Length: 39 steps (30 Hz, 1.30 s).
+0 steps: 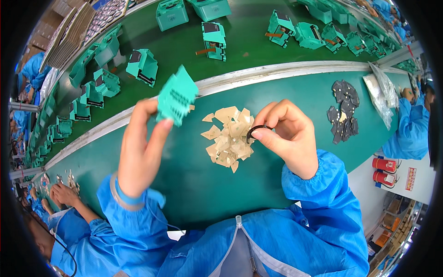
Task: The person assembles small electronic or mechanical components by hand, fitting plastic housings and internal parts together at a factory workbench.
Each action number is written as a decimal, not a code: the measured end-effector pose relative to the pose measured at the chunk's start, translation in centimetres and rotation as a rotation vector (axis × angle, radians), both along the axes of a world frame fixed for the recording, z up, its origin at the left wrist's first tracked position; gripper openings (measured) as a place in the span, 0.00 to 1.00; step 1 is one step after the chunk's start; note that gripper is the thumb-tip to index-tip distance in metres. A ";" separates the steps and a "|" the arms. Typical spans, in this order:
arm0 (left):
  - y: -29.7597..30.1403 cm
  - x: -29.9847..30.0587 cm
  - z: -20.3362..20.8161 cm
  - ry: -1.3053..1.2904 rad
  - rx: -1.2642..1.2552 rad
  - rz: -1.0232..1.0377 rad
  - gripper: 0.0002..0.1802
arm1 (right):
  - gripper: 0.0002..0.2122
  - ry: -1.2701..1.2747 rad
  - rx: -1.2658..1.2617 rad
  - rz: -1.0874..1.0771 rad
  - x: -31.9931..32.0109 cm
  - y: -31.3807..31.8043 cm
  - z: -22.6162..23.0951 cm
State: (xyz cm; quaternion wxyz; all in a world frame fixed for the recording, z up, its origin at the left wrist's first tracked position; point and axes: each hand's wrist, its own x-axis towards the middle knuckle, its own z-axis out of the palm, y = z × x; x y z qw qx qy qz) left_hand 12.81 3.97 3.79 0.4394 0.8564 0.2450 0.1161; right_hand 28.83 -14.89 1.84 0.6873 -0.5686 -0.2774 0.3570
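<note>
My left hand (143, 143) grips a mint-green plastic housing (177, 96) between thumb and fingers, raised over the far side of the bench and slightly blurred. My right hand (290, 134) pinches a thin, curved black piece (256, 130) between thumb and forefinger; its exact kind is unclear. That piece is beside a pile of beige, angular, sticker-like pieces (228, 141) on the green bench top (194, 194). A blue band with a cord (129, 199) circles my left wrist.
Beyond a pale metal rail (258, 74), several mint-green housings (213, 41) stand on a dark green belt (177, 51). Dark flat pieces (344, 108) and a clear plastic bag (380, 92) lie at right. Co-workers sit on both sides. Red fire extinguishers (384, 171) stand at lower right.
</note>
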 end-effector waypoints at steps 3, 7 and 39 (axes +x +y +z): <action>-3.2 -2.2 0.7 -0.214 -0.401 0.148 0.18 | 0.11 -0.003 0.027 0.010 -0.7 0.1 0.3; -5.9 -2.8 -1.8 -0.226 -0.810 0.201 0.17 | 0.12 0.060 0.026 0.070 -1.8 -0.3 0.7; -9.5 -0.9 -4.8 -0.181 -0.952 0.000 0.16 | 0.13 -0.214 -0.138 0.209 -3.1 -0.6 -1.4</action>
